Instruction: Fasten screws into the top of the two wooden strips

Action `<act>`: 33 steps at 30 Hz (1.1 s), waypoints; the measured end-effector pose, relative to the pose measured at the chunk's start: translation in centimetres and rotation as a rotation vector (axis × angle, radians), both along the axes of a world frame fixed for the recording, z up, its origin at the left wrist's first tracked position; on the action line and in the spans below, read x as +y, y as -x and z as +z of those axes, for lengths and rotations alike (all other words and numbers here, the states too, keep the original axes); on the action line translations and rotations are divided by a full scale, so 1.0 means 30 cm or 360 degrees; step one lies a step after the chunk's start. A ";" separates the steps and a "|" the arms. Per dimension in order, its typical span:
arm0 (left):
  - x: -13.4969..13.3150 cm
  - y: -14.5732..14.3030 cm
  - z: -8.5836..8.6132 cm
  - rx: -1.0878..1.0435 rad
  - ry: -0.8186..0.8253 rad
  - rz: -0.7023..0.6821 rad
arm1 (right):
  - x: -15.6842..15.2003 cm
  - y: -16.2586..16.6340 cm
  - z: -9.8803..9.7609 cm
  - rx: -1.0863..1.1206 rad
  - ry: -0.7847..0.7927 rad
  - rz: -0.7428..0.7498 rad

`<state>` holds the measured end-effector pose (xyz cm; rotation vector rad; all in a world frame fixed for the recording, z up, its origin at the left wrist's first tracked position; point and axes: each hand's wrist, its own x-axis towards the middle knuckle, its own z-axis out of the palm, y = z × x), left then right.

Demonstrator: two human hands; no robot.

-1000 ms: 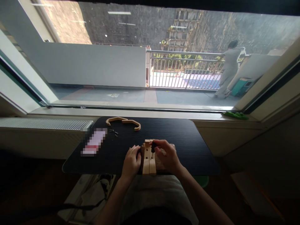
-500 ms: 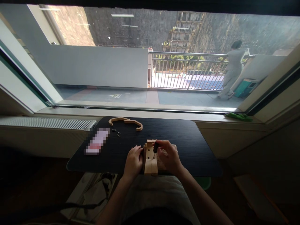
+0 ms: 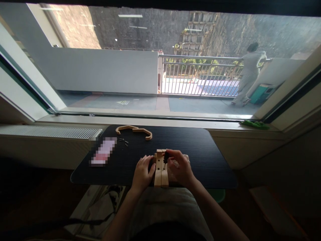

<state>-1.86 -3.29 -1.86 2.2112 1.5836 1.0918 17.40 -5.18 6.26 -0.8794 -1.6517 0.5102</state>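
Note:
A light wooden piece (image 3: 157, 179) with two strips side by side and dark round holes lies near the table's front edge. My right hand (image 3: 181, 167) is closed around a dark-handled screwdriver (image 3: 166, 157). Its thin metal shaft points down, and the tip meets the right-hand strip. On the opposite side, my left hand (image 3: 142, 173) grips the wooden piece's left edge, fingers over its dark side and thumb nearer me. Partly hidden by my right hand, a clear crinkled wrapping (image 3: 186, 157) shows beyond the fingers.
Two curved wooden hooks (image 3: 142, 131) lie on the black table (image 3: 200, 144) toward the window. Several screws (image 3: 124, 142) sit beside a blurred pinkish sheet (image 3: 104, 151). A green cloth (image 3: 254, 125) rests on the sill. A person (image 3: 248, 73) stands outside the glass by a railing.
My left thumb has moved out from the fingers, toward the wooden piece's edge. My right hand and the screwdriver stay in nearly the same place.

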 end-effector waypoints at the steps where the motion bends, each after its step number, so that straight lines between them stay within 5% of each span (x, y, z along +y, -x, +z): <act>1: 0.000 0.001 -0.001 0.0008 0.0004 -0.0009 | 0.000 0.000 -0.001 0.0011 -0.0008 0.0003; 33: -0.006 0.001 0.022 0.0007 0.0045 -0.0044 | -0.004 0.003 0.001 -0.0027 -0.0055 -0.0043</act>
